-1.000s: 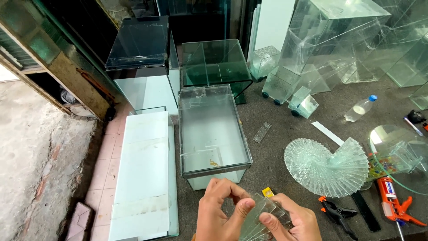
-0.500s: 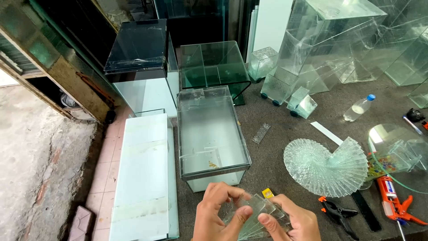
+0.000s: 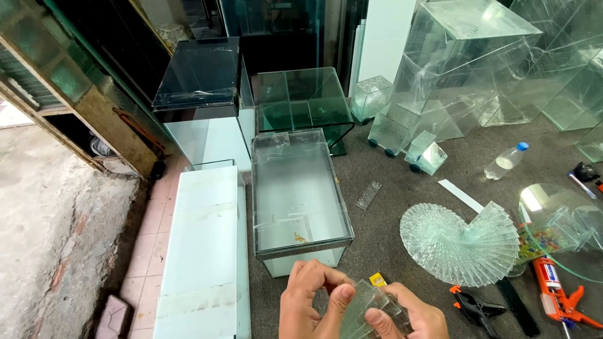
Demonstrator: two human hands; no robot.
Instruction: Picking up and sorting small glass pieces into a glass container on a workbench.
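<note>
1. Glass strips, a small fanned stack of clear pieces, sit at the bottom edge of the view, held between both hands.
2. Left hand curls its fingers over the top of the stack, thumb pressed on the uppermost strip.
3. Right hand grips the stack from the 3 o'clock side, thumb on top.
4. At 12 o'clock from the hands stands a rectangular glass tank on the grey floor.
5. At 2 o'clock lies a spiral fan of glass strips; a black clamp and an orange caulking gun lie at 3 o'clock.
</note>
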